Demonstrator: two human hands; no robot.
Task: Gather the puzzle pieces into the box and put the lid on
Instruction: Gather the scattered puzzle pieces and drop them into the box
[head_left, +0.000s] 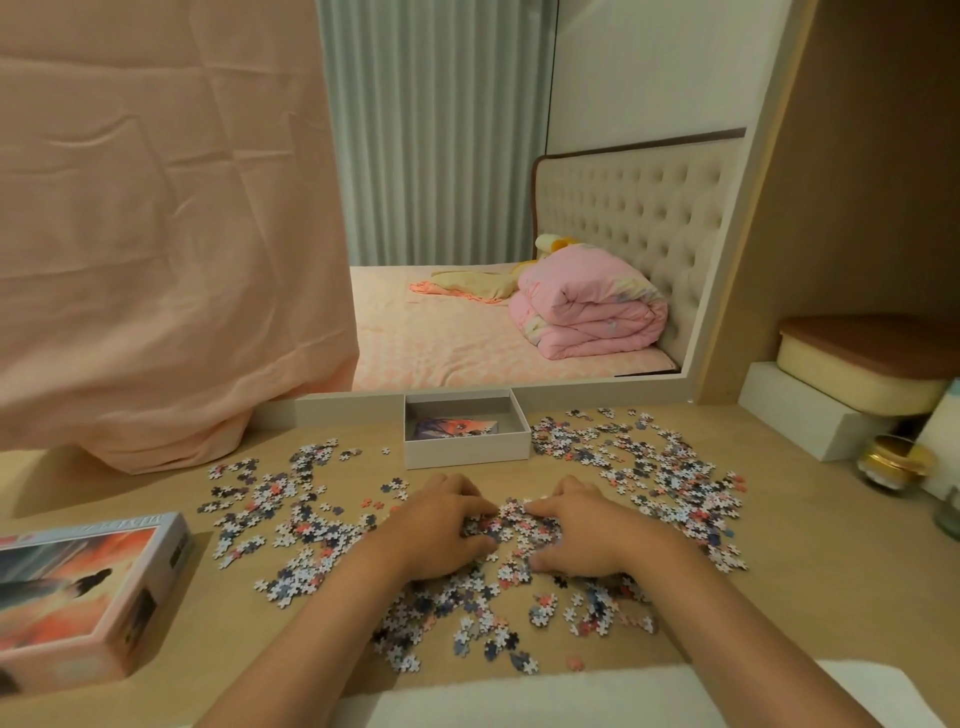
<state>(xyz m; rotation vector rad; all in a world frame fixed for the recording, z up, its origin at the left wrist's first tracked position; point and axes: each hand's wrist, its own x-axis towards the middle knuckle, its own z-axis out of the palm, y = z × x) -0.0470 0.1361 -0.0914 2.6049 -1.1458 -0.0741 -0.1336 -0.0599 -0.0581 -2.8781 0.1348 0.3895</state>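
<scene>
Several small puzzle pieces lie scattered over the wooden table. My left hand and my right hand face each other at the table's middle, fingers curled around a heap of pieces between them. Just beyond the hands stands the open white box, with a small picture card lying inside. The box lid, printed with a sunset picture, lies at the left near the table's front edge.
A mirror stands along the table's back edge, half covered by a pink cloth. At the right are a cream container on a white block, a gold-lidded jar and a glass jar.
</scene>
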